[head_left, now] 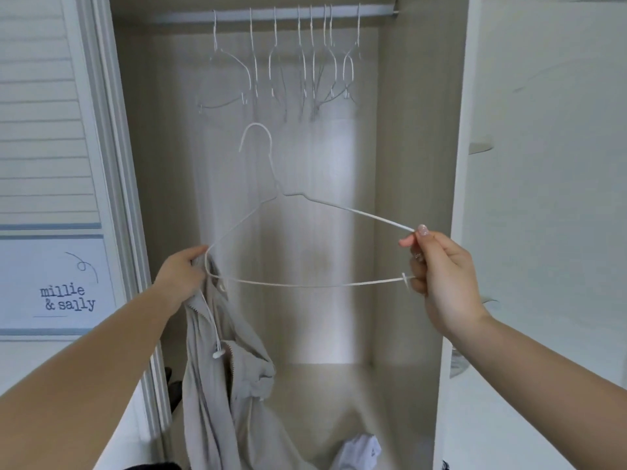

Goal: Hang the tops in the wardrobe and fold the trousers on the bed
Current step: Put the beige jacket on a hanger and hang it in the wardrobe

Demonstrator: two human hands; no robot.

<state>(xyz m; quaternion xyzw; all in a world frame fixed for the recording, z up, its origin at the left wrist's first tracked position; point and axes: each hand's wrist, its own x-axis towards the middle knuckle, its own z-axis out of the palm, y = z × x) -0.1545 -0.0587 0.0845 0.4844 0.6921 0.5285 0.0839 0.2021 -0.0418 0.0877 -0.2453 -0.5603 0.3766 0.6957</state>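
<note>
Hanging step — right hand pinches white hanger at its 3 o'clock end; left hand grips beige zip top against the 9 o'clock tip. Next, likely: feed that shoulder on, then reach for the rail at 12.

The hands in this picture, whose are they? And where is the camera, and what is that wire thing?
The camera sits on a person's head, so you see their own two arms reaching out. They stand facing an open wardrobe. The wire thing is a white hanger. The right hand pinches one end of it. The left hand holds the other end together with a beige zip-up jacket, which hangs down. Up on the rail, more empty hangers wait. Something white lies on the wardrobe floor.
</note>
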